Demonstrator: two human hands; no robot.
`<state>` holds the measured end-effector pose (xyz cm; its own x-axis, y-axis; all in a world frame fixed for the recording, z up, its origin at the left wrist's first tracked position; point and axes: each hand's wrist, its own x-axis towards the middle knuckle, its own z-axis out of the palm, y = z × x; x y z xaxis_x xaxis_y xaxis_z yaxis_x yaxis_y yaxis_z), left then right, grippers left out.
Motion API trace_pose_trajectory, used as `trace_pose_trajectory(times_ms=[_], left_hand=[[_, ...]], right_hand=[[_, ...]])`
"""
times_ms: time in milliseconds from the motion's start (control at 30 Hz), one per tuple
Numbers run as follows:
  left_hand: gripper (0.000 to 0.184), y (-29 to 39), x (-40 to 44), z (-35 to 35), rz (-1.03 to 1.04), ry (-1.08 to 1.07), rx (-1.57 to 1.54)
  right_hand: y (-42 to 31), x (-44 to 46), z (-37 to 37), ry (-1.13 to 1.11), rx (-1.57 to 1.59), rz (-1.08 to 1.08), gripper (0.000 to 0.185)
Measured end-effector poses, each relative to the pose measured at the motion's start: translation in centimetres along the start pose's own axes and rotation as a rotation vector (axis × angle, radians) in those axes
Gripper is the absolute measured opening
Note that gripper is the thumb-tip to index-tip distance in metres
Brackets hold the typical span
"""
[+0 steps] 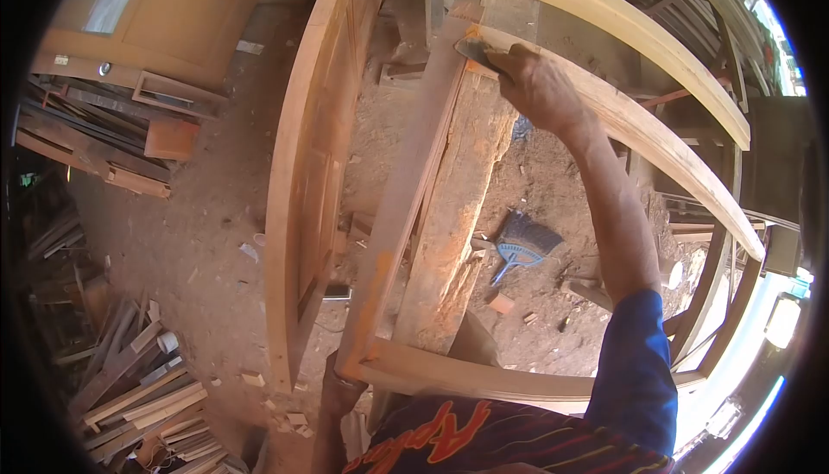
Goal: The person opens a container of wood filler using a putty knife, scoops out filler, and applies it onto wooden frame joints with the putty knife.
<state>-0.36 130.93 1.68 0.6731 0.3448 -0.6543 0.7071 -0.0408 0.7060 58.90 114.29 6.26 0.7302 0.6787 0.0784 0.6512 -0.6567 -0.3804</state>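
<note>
My right hand [537, 85] is closed around a putty knife [479, 53], whose flat blade rests at the far corner of a wooden frame [406, 185]. Orange filler [473, 34] shows on the wood beside the blade. More orange smears mark the frame's long near-left rail and its near corner. Close to my body, my left hand [343, 390] is closed just below that near corner. Shadow and the rail hide its fingers, so what it holds is not clear. A rough, thick timber [449, 224] lies beneath the frame.
A panelled wooden door [298, 189] stands on edge at the left. Curved wooden pieces [622, 16] extend across the upper right. On the dirt floor lies a blue broom head [522, 245]. Scrap wood [160, 413] is piled at lower left, and another door [173, 21] is behind.
</note>
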Motion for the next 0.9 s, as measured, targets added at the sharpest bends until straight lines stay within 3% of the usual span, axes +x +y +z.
trace_pose_trajectory(times_ms=[67, 133, 267, 300, 367, 467, 633, 700, 733, 767, 833, 900], left_hand=[[0.067, 0.7, -0.2, -0.2, -0.014, -0.039, -0.033], [0.062, 1.1, -0.8, 0.3, 0.0, 0.116, -0.001], [0.067, -0.3, -0.5, -0.2, -0.039, 0.037, -0.052], [0.069, -0.5, -0.1, -0.5, 0.002, -0.007, 0.058], [0.07, -1.2, -0.4, -0.5, 0.033, -0.048, 0.164], [0.067, -0.6, -0.5, 0.3, -0.033, 0.035, 0.032], [0.065, -0.8, -0.3, -0.3, 0.109, 0.028, 0.204], [0.065, 0.9, 0.4, -0.3, 0.067, -0.056, 0.109], [0.066, 1.7, 0.6, -0.1, 0.012, -0.11, 0.011], [0.066, 1.6, 0.5, 0.2, 0.014, -0.12, 0.013], [0.063, 0.9, 0.1, 0.5, 0.01, 0.003, -0.018], [0.063, -0.2, 0.2, 0.1, -0.01, -0.012, 0.001]], right_hand=[[-0.2, -0.9, 0.9, 0.05, -0.028, -0.081, 0.036], [-0.6, 0.0, 0.6, 0.071, 0.037, -0.081, 0.036], [0.6, 0.7, 2.9, 0.146, 0.074, -0.062, 0.035], [0.4, 0.9, 2.5, 0.154, 0.078, -0.062, 0.035], [0.1, 0.8, 1.8, 0.014, 0.112, -0.062, 0.034], [-0.2, 1.5, 2.3, -0.018, 0.231, 0.09, 0.032], [-3.4, -2.3, -0.4, -0.235, 0.348, 0.103, 0.03], [-2.5, -4.9, 2.1, 0.176, 0.398, -0.043, 0.033], [-2.4, -6.4, 2.4, 0.365, 0.434, 0.0, 0.036], [-1.7, -8.0, 3.0, 0.367, 0.427, 0.007, 0.036], [0.6, -11.3, 3.8, 0.569, 0.382, 0.459, 0.038], [3.7, -14.0, 3.2, 0.612, 0.121, 0.583, 0.034]])
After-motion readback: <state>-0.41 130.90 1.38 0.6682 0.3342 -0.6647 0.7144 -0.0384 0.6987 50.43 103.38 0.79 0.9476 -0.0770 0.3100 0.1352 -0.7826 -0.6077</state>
